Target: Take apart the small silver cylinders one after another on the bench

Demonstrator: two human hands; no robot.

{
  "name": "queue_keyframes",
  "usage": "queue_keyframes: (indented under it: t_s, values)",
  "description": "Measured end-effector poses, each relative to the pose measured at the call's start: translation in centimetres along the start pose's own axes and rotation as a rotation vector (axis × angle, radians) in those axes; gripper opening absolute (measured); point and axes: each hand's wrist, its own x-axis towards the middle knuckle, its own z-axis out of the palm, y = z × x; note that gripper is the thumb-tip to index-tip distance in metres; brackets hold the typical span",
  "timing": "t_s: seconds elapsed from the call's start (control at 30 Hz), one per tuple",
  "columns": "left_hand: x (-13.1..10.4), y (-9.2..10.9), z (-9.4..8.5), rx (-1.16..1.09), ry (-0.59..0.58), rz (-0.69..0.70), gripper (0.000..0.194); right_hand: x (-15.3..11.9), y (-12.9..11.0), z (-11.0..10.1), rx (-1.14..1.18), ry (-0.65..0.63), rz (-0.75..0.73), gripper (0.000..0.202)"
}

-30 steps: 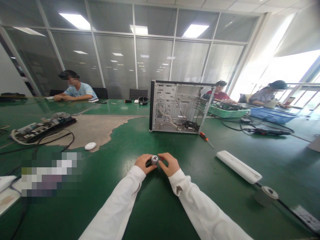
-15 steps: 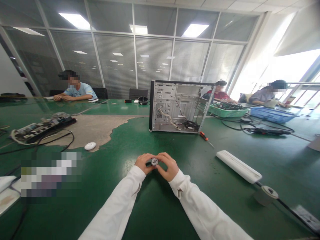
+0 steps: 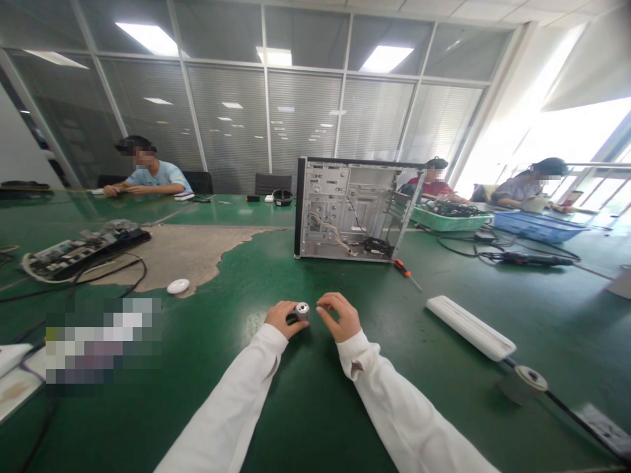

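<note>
A small silver metal cylinder (image 3: pixel 302 310) stands upright on the green table, its round end with dark holes facing up. My left hand (image 3: pixel 284 320) is closed around its left side, with the thumb at the near side. Just to the right, my right hand (image 3: pixel 341 316) is apart from the cylinder. Its thumb and forefinger tips come together in a pinch. Whatever lies between them, if anything, is too small to make out.
Beyond my hands stands an open computer case (image 3: pixel 357 213), with an orange screwdriver (image 3: pixel 407 272) by its corner. A white power strip (image 3: pixel 470 327) and cord lie right. Left are a white oval object (image 3: pixel 178 286) and a circuit assembly (image 3: pixel 83 249). Several people sit across the table.
My right hand has come away from the cylinder and moved slightly right. The cylinder has tipped from facing me to standing more upright in my left hand.
</note>
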Motion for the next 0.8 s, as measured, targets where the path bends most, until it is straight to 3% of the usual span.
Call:
queue_keyframes:
  t_s: [0.17, 0.27, 0.47, 0.8]
  values:
    - [0.0, -0.5, -0.3, 0.119, -0.014, -0.216, 0.046, 0.0, 2.0, 0.6, -0.275, -0.234, 0.237, 0.013]
    - [-0.2, -0.3, -0.5, 0.190, -0.066, -0.243, 0.049, -0.3, 2.3, 0.8, -0.458, -0.367, 0.351, 0.021]
    - [-0.4, 0.2, -0.8, 0.213, -0.102, -0.250, 0.045, -1.1, 2.5, 0.3, -0.595, -0.390, 0.335, 0.038]
    - [-0.5, 0.4, -0.8, 0.214, -0.090, -0.248, 0.043, -0.9, 2.7, 0.3, -0.594, -0.377, 0.324, 0.039]
